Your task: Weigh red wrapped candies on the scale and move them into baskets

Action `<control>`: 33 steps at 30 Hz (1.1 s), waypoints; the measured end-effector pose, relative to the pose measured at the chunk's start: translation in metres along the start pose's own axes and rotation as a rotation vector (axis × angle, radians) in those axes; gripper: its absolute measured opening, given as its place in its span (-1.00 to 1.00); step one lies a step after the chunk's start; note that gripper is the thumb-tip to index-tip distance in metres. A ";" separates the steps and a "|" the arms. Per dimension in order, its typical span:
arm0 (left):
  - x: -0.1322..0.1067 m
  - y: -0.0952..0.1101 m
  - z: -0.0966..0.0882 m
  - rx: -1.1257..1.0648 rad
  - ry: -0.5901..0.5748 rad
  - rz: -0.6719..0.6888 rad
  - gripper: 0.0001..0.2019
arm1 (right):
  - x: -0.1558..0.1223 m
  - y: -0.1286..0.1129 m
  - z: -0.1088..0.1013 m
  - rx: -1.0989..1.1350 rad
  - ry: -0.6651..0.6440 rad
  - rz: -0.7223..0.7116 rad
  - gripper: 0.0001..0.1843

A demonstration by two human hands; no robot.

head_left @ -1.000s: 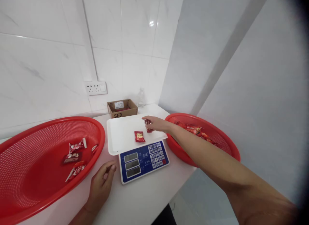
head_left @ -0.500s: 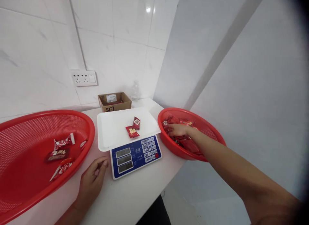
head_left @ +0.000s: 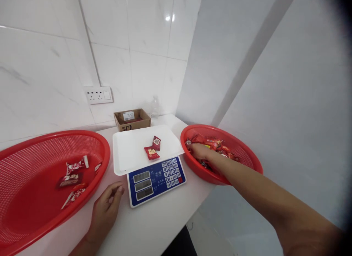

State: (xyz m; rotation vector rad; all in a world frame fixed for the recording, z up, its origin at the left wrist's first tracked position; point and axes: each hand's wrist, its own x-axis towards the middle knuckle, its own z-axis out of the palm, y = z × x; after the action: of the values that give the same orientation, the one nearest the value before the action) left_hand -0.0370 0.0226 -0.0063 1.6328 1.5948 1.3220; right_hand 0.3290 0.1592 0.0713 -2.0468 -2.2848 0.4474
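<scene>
My right hand (head_left: 200, 151) reaches down into the right red basket (head_left: 249, 153), among several red-wrapped snack packets (head_left: 214, 142). Its fingers are hidden by the hand itself and the packets, so any grip cannot be made out. On the table, left of the blue-fronted weighing scale (head_left: 156, 180), rests my left hand (head_left: 107, 206), thumb and fingers curled together with nothing seen in them. The scale's white tray (head_left: 129, 149) carries two small packets: a dark red packet (head_left: 156, 142) overlapping a brighter red packet (head_left: 151, 153).
The left red basket (head_left: 52, 136) holds several wrapped snacks (head_left: 70, 179). Behind the scale stand an open cardboard box (head_left: 137, 124) and a clear plastic bottle (head_left: 154, 107), near the tiled wall. A wall socket (head_left: 98, 95) is above. The table's edge (head_left: 189, 221) runs close on the right.
My right hand has sunk deeper among the packets, and more of them show to its right. My left hand stays beside the scale. The view has shifted slightly.
</scene>
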 end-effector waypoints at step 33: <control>0.003 0.004 0.003 -0.085 -0.008 -0.036 -0.70 | 0.005 -0.101 -0.039 0.145 0.181 -0.173 -0.79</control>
State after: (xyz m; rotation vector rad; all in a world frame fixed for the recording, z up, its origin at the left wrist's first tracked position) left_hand -0.0333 0.0255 -0.0032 1.5501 1.5346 1.3440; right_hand 0.2392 0.1624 0.1326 -1.7303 -2.2261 0.3883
